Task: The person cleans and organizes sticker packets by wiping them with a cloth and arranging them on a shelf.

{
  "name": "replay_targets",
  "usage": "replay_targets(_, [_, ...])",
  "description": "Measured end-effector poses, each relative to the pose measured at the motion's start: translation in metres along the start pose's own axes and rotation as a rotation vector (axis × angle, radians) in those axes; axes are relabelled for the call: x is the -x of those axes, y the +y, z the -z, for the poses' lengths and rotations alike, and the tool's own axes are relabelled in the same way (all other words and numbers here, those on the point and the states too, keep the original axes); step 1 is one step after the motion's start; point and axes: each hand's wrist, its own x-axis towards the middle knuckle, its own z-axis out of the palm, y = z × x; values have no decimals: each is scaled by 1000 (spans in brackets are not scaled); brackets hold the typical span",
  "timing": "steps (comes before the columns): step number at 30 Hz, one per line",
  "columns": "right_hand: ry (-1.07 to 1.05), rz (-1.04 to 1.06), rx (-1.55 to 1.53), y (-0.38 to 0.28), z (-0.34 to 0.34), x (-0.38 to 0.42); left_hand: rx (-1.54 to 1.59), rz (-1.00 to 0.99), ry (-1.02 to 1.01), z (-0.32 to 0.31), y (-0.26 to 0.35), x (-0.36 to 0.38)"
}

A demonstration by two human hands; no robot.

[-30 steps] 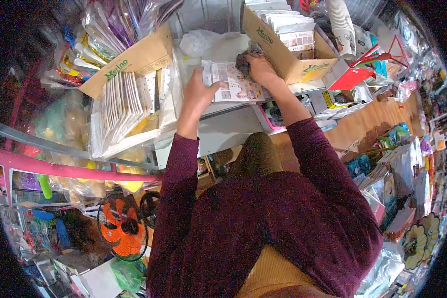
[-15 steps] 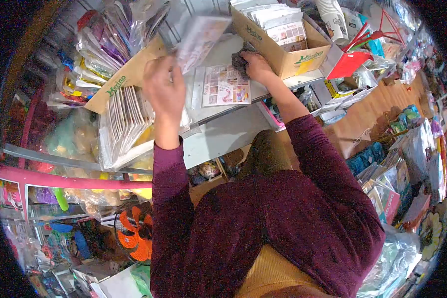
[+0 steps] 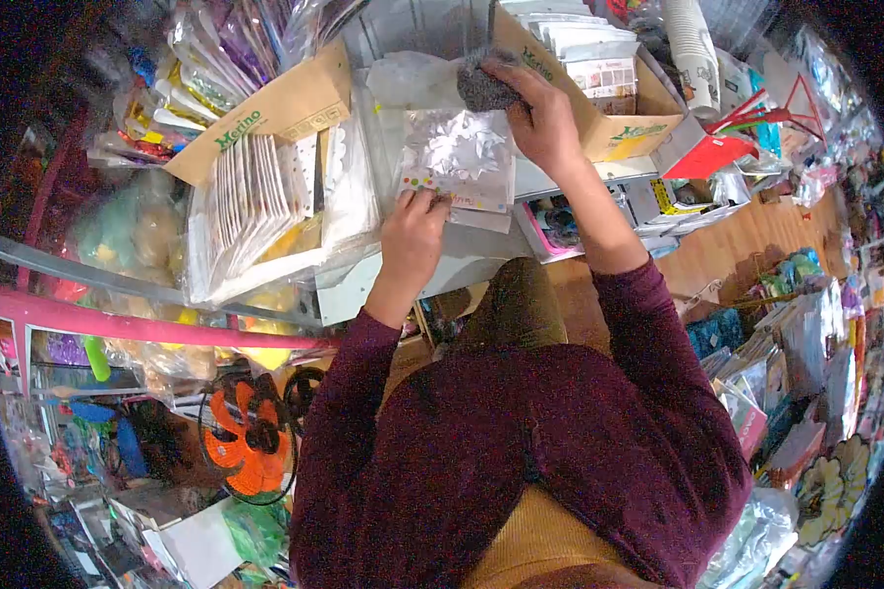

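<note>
Packet (image 3: 459, 162) with white decoration lies on the counter (image 3: 532, 180), the left hand (image 3: 415, 228) curling its fingers over the edge at seven o'clock; pinch cannot be confirmed. Right hand (image 3: 545, 113) grips a grey cloth (image 3: 485, 86) at one o'clock, near a carton (image 3: 638, 131).

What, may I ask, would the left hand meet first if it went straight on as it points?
The left hand would meet the glossy packet first; its near edge appears to lie right at the fingers, though depth is hard to judge.
</note>
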Motion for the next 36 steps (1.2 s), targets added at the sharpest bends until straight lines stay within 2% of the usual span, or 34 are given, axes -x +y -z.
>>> replay_targets(1, [-6,-2,-5,-17,5,-7,0,7,-3,-1,-1,1])
replay_targets(3, [-10,218,91,-44,9,-11,-9,-8,27,-5,-3,3])
replay_targets(4, [-13,213,93,-48,5,-6,-4,-8,22,-7,-4,4])
replay_targets(6, [-290,188,-3,-50,-11,10,31,6,65,-9,-5,6])
replay_targets(7, [-479,93,44,-44,-25,24,35,4,64,-9,-6,6])
replay_targets(9, [-642,181,154,-4,-66,62,-57,47,-66,-8,-6,8])
replay_targets(12, [-580,226,229,4,-67,60,2,62,35,-5,-2,4])
replay_targets(15, [-515,125,251,17,-74,48,38,96,-44,-1,0,0])
replay_targets(17, [-471,130,332,37,-81,40,38,71,-10,-2,-2,1])
replay_targets(19, [-587,-208,318,44,-72,19,27,29,39,-4,-6,0])
replay_targets(23, [-516,-280,443,89,-72,16,64,55,-3,0,-6,0])
replay_targets(24, [-389,-286,302,84,-61,18,60,58,15,1,-9,0])
replay_targets(25, [-262,-279,167,76,-51,17,60,59,42,0,-11,-3])
replay_targets(26, [-163,-310,75,65,-44,19,114,-31,130,-3,-19,-6])
replay_targets(27, [-137,-311,84,59,-37,20,114,-58,131,3,-23,-13])
replay_targets(29, [-118,-305,34,48,-22,30,83,78,173,21,-24,-26])
replay_targets(31, [-92,-334,74,46,-12,44,-45,44,273,53,-21,-52])
replay_targets(33, [-75,-399,103,63,-18,63,-71,47,489,76,-20,-81])
replay_targets(36, [-75,-297,125,63,-23,76,-58,-41,600,108,2,-127])
